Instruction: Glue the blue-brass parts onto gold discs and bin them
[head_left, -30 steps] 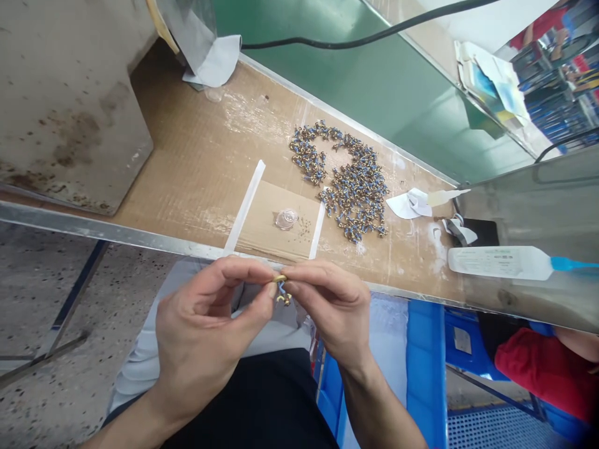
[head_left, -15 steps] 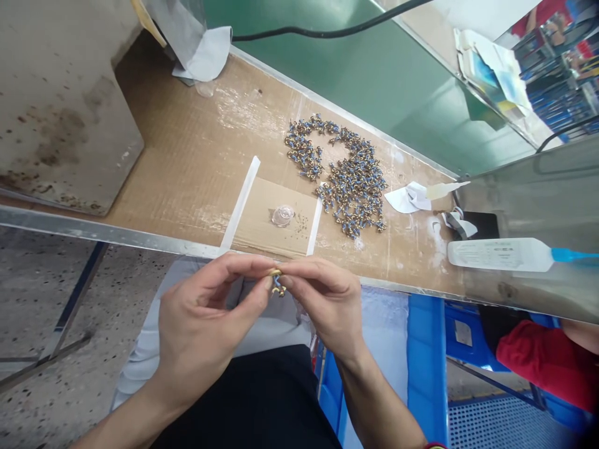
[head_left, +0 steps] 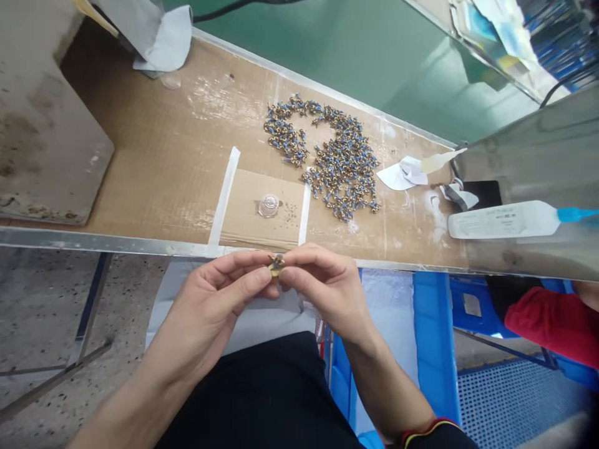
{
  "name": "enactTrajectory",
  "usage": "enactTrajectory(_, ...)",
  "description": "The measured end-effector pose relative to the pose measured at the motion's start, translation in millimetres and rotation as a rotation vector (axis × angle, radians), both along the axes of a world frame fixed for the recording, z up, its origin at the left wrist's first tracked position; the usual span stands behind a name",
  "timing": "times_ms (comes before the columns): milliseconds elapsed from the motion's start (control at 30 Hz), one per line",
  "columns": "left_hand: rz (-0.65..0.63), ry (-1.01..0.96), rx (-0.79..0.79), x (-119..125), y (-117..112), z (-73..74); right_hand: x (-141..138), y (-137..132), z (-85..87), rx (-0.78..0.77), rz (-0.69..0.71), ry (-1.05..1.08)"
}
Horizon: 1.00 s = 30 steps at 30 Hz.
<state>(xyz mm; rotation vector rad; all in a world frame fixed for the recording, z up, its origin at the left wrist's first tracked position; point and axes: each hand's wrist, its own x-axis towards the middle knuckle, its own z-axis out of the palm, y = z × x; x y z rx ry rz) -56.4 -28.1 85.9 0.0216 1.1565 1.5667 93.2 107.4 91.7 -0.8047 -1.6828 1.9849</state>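
Between the fingertips of both hands is a small brass-coloured metal part point(head_left: 276, 266) with a dark, bluish middle; the fingers cover much of it. My left hand point(head_left: 219, 293) pinches it from the left with thumb and forefinger. From the other side, my right hand point(head_left: 322, 287) grips it the same way. Both hands are just off the bench's front edge, above my lap. Beyond them, a clear round blob point(head_left: 269, 206) sits on a cardboard pad point(head_left: 243, 218) held by white tape. A large pile of similar small blue-and-brass parts point(head_left: 344, 156) lies behind the pad.
To the right lie a white squeeze bottle point(head_left: 505, 220) with a blue nozzle and crumpled white paper point(head_left: 403, 174). A stained metal box point(head_left: 42, 137) stands at the left. A blue crate point(head_left: 433, 337) is below the bench, and a person's red sleeve point(head_left: 552, 324) shows at far right.
The small metal part has been turned over between the fingers, so its yellowish round face now sits lower. The camera view has shifted a little. Both hands keep their pinch.
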Motion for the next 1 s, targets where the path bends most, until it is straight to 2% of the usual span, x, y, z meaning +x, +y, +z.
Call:
enactTrajectory(67, -0.031, -0.093, 0.008, 1, 1, 1.9, 3, 0, -0.8, -0.146, -0.002, 0.014)
enactTrajectory(133, -0.059, -0.151, 0.020, 3, 3, 3.2, 7, 0, -1.4, -0.214, -0.014, 0.032)
enactTrajectory(333, -0.099, -0.205, 0.003, 12, 14, 6.4, 21, 4, -1.6, -0.205, -0.055, 0.025)
enactTrajectory(500, -0.173, -0.174, -0.035, 25, 27, 9.6, 39, 11, -3.4, -0.154, -0.031, 0.090)
enactTrajectory(667, -0.248, -0.023, -0.112, 42, 38, 5.2, 67, 16, -5.4, -0.041, -0.029, 0.104)
enactTrajectory(833, -0.336, 0.255, -0.161, 65, 44, -10.2, 103, 16, -9.9, 0.156, -0.105, 0.025)
enactTrajectory(933, -0.480, 0.356, -0.183, 82, 53, -16.8, 133, 13, -12.6, 0.112, -0.175, 0.034)
enactTrajectory(1000, -0.620, 0.384, -0.168, 93, 60, -17.2, 157, 9, -17.1, -0.010, -0.228, 0.046)
